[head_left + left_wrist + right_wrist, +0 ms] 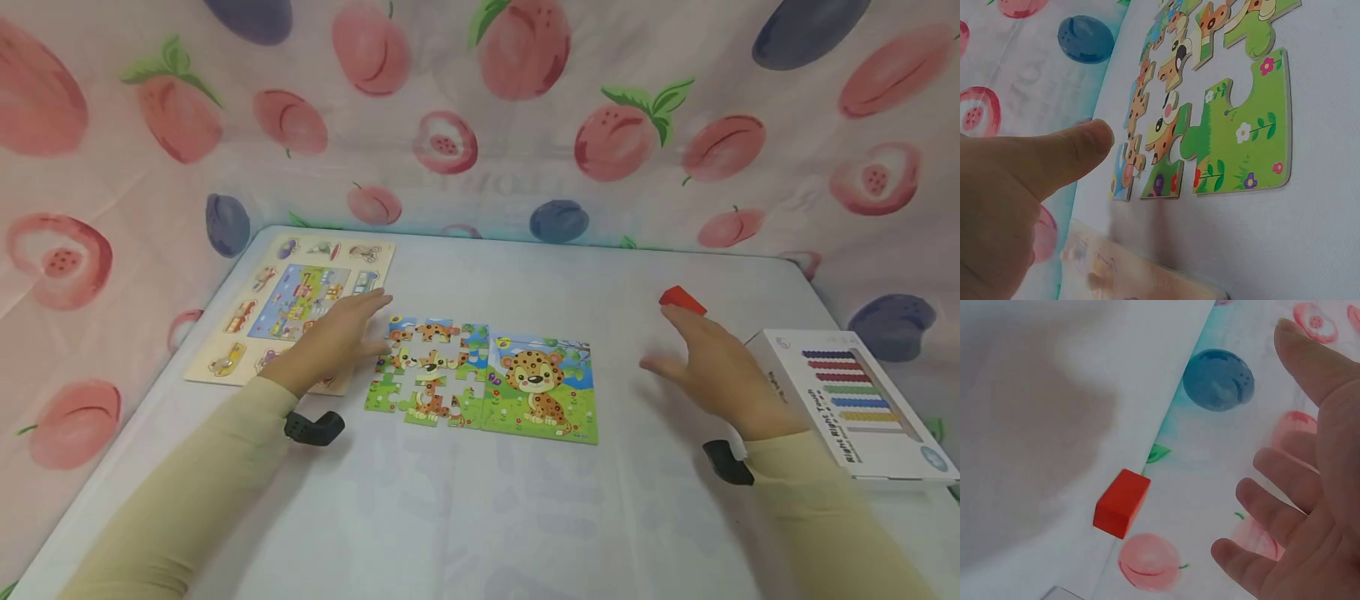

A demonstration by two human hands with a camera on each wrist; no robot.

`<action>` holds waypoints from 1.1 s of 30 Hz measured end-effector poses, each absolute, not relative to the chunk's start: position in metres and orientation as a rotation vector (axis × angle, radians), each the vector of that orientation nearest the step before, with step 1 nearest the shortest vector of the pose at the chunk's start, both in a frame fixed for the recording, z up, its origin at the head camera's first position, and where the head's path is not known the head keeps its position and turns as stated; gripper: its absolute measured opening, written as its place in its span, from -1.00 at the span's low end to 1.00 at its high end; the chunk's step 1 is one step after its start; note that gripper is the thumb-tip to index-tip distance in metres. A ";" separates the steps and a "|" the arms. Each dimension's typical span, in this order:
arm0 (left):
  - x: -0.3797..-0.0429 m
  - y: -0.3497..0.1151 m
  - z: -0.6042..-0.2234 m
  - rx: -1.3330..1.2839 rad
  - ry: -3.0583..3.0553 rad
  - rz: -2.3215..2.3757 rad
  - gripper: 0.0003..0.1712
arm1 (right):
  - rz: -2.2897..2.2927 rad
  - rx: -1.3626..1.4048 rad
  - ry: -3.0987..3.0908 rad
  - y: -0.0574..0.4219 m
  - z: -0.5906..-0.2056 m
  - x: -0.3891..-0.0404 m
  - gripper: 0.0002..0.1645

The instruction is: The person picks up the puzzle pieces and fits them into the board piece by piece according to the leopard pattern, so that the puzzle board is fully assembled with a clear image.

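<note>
A jigsaw of a cartoon leopard (pixel 468 410), its pieces spread with gaps between them, lies mid-table, with a leopard picture card (pixel 540 392) against its right side. Over the jigsaw's left edge hovers my left hand (pixel 333 337), fingers stretched out and holding nothing. In the left wrist view its thumb (pixel 1079 150) stands apart from the green corner piece (pixel 1247 131). My right hand (pixel 708 367) is raised, with spread fingers and an empty palm. Beyond its fingertips a red block (pixel 681 300) rests on the table; the right wrist view shows the block (pixel 1121 503) apart from the hand.
A wooden puzzle board (pixel 217 354) with vehicle pictures lies at the back left, partly behind my left hand. At the right stands a white box (pixel 810 400) with a window showing coloured rows. A fruit-print cloth (pixel 517 167) hangs behind the table.
</note>
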State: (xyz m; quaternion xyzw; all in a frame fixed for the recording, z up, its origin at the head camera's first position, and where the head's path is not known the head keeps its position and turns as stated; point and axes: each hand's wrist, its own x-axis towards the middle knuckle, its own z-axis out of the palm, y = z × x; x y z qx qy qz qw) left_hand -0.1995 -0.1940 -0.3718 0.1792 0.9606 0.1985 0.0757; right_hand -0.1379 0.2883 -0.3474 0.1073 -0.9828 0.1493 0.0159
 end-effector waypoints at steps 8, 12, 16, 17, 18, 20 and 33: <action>-0.203 -0.192 -0.378 0.522 2.852 0.608 -0.27 | 0.567 0.363 -3.159 0.270 -0.354 -0.138 -0.05; -0.207 -0.194 -0.383 0.520 2.851 0.579 -0.32 | 0.599 0.379 -3.173 0.261 -0.361 -0.138 -0.06; -0.211 -0.195 -0.388 0.516 2.849 0.590 -0.35 | 0.622 0.394 -3.196 0.255 -0.369 -0.140 -0.09; -0.212 -0.195 -0.389 0.511 2.845 0.595 -0.36 | 0.631 0.402 -3.198 0.253 -0.371 -0.140 -0.11; -0.213 -0.196 -0.390 0.508 2.842 0.599 -0.37 | 0.636 0.411 -3.202 0.252 -0.372 -0.140 -0.12; -0.215 -0.195 -0.391 0.496 2.837 0.609 -0.39 | 0.664 0.428 -3.203 0.250 -0.375 -0.140 -0.14; -0.225 -0.194 -0.396 0.516 2.788 0.651 -0.39 | 0.741 0.454 -3.243 0.244 -0.393 -0.145 -0.18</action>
